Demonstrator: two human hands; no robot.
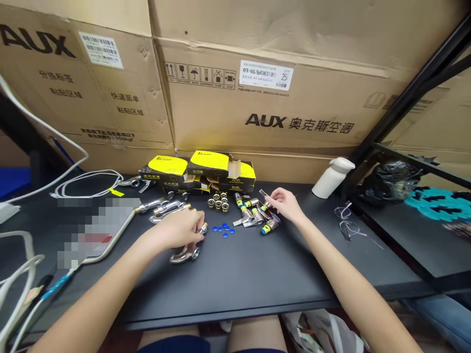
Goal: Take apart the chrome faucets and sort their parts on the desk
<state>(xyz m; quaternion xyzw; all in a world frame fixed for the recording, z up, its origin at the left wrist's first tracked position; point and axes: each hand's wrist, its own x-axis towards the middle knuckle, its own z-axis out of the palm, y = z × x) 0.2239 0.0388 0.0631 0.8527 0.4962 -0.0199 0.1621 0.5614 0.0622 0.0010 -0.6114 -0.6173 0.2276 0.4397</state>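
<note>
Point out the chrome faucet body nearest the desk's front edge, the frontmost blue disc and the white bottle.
Chrome faucet body (187, 252): head view, metal beside its round opening.
Blue disc (225, 235): head view, middle of its top face.
White bottle (328, 181): head view, middle of its side.

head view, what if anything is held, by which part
Right hand: a metal lever, pinched near its lower end. Left hand: apparently a faucet body, near its brass-tipped end.

Back: brown cardboard sheets (221, 29), printed AUX, stand wall-like before me, a white label (267, 74) stuck on | Furniture: black table (235, 279), straight front edge | Right: slanting black metal bar (412, 98), second dark tabletop (401, 240) beyond | Light: soft sheen across table and cardboard
</note>
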